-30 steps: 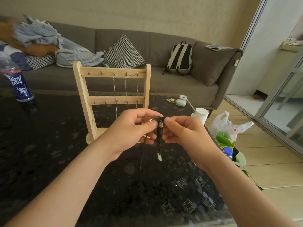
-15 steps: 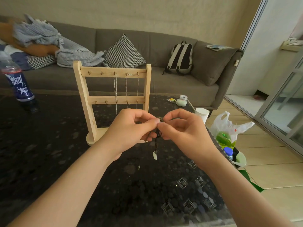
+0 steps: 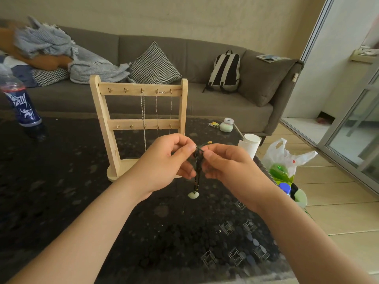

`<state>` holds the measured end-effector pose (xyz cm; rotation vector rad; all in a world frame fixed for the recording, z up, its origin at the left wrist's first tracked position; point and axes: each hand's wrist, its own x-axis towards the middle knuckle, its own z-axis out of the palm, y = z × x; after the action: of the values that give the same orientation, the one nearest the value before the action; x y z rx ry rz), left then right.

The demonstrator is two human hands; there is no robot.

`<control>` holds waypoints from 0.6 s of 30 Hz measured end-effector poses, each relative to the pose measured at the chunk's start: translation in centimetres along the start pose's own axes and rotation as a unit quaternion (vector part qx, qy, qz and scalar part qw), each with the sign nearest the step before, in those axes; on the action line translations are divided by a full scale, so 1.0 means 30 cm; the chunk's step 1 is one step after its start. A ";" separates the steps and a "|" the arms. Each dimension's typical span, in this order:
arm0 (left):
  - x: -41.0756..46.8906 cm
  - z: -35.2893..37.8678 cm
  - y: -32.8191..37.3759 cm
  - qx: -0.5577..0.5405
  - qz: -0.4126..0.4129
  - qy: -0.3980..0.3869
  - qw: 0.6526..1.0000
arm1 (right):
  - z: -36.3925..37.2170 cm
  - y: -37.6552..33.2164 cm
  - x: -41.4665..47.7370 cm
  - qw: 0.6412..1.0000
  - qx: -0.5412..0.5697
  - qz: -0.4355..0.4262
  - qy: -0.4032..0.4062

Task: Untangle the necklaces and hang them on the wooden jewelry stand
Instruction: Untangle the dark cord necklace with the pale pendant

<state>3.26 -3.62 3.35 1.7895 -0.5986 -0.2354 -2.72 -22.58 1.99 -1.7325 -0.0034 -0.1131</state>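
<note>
Together, pinched the top of a dark cord necklace (image 3: 198, 168) between the left hand (image 3: 164, 165) and the right hand (image 3: 229, 167), both curled tight onto it, thumbs almost meeting. Let its pale pendant (image 3: 193, 195) dangle below the knuckles, above the dark table (image 3: 61, 191). Worked just in front of the wooden jewelry stand (image 3: 102, 111), hung with thin chains (image 3: 143, 111) from hooks on its top rail. Faced a grey sofa (image 3: 205, 58) beyond.

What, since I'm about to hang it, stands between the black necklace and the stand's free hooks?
Nothing visible. The left hand and right hand pinch the black necklace in open air in front of the wooden stand. The silver chains fill the top bar's three right hooks; its two left hooks are bare.
</note>
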 end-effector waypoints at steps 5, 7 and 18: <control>-0.005 -0.008 0.006 -0.024 0.008 -0.004 1.000 | 0.007 -0.007 0.001 0.994 0.100 0.021 -0.034; -0.007 -0.009 0.013 -0.057 -0.008 -0.014 0.998 | 0.005 0.002 0.009 0.993 0.113 0.018 -0.017; -0.010 0.008 0.026 -0.093 -0.072 0.032 0.993 | 0.017 -0.009 -0.007 0.992 0.021 -0.014 0.120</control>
<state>2.70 -3.81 3.96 1.6546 -0.3898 -0.3199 -2.92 -22.01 2.17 -1.6682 0.1446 -0.3393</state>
